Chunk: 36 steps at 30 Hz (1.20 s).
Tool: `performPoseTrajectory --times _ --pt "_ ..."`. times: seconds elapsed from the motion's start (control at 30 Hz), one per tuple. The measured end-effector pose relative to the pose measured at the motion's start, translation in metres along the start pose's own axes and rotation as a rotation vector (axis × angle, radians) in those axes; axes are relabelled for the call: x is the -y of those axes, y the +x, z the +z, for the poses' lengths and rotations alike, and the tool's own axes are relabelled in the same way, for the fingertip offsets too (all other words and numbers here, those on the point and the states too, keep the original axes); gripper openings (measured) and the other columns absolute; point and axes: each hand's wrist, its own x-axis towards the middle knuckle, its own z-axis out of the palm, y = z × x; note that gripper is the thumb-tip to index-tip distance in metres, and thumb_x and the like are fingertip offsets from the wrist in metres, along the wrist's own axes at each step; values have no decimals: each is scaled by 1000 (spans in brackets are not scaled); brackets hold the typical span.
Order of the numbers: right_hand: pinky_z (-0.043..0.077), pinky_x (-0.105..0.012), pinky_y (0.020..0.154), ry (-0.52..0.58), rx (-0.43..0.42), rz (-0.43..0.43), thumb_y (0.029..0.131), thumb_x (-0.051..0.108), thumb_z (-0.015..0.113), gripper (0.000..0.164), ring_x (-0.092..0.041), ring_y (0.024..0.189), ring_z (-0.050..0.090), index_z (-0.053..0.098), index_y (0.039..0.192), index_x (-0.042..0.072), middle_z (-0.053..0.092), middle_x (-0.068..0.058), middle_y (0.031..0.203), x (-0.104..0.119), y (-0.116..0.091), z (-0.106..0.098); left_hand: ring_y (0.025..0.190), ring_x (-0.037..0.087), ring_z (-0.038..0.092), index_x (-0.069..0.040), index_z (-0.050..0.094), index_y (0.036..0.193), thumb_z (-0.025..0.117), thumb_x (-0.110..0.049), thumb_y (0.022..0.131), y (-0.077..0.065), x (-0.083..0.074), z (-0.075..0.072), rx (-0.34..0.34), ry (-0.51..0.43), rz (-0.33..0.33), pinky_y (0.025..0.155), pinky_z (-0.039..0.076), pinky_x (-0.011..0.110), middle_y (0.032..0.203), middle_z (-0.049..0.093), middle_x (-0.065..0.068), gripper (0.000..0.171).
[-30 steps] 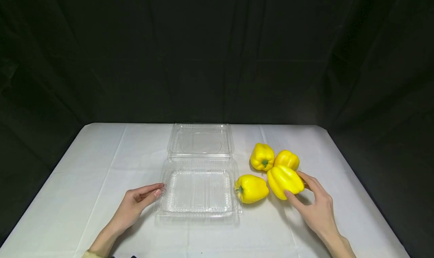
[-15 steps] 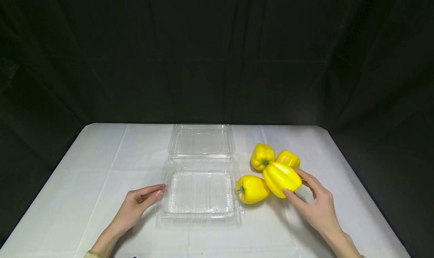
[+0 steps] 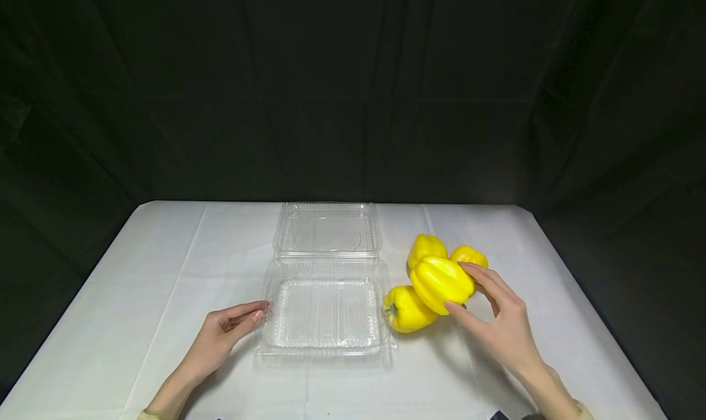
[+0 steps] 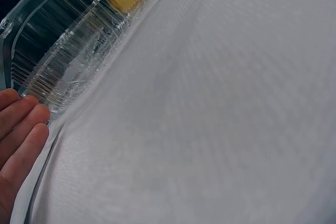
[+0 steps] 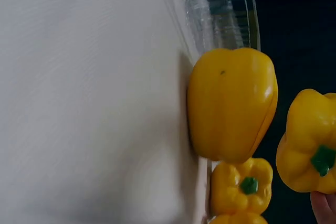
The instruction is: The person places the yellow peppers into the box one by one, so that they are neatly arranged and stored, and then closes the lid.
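A clear plastic clamshell container (image 3: 325, 313) lies opened out on the table, its lid (image 3: 326, 231) flat behind its base. At the base's left rim, my left hand (image 3: 217, 340) pinches the edge; in the left wrist view the fingers (image 4: 23, 148) lie along its side. My right hand (image 3: 499, 328) grips a yellow bell pepper (image 3: 441, 285) between thumb and fingers, raised above the table. The green stem of this held pepper (image 5: 310, 142) shows in the right wrist view. Under it, a second pepper (image 3: 405, 314) rests against the container's right side.
Two more yellow bell peppers sit behind the held one: one at the back (image 3: 425, 246), partly covered by it, and another (image 3: 471, 256) farther right. A white cloth (image 3: 138, 273) covers the table. Black curtains (image 3: 342, 101) hang behind and at both sides.
My right hand has carried its bell pepper left and slightly up, and it now overlaps the peppers at the back and beside the container. My left hand stays at the container's rim.
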Motion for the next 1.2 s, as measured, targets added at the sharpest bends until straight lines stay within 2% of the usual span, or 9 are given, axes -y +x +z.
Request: performPoseTrajectory --times 0.43,0.7,0.93,1.1,1.2 --pt "42 -6 98 65 25 -72 74 3 88 67 0 120 51 62 134 15 57 0 134 18 13 21 115 4 64 -2 68 126 63 -21 100 0 -1 1 -3 -13 -14 95 52 19 126 69 11 32" --pt "46 -10 95 29 49 -43 74 13 90 66 -3 114 55 63 134 21 60 4 132 26 20 34 115 4 64 -1 67 127 63 -21 100 0 -1 2 -1 -15 -17 95 52 18 127 68 12 33" --pt "47 -13 94 46 75 -110 73 12 90 67 -1 117 56 63 134 17 61 2 135 30 25 43 116 4 63 -1 67 127 62 -21 100 1 0 2 1 -9 -8 95 52 19 127 69 10 33" --pt "50 -14 89 2 83 -147 74 16 90 67 -7 115 59 63 134 19 62 3 135 34 28 50 115 4 64 0 66 128 62 -21 100 0 -1 2 4 -9 -6 95 52 19 128 68 11 34" --pt "51 -17 90 -6 97 -143 75 20 90 66 -11 117 60 63 135 20 62 3 135 37 29 54 114 4 64 0 66 128 62 -21 100 0 -2 2 3 -8 -12 95 52 18 128 68 11 35"
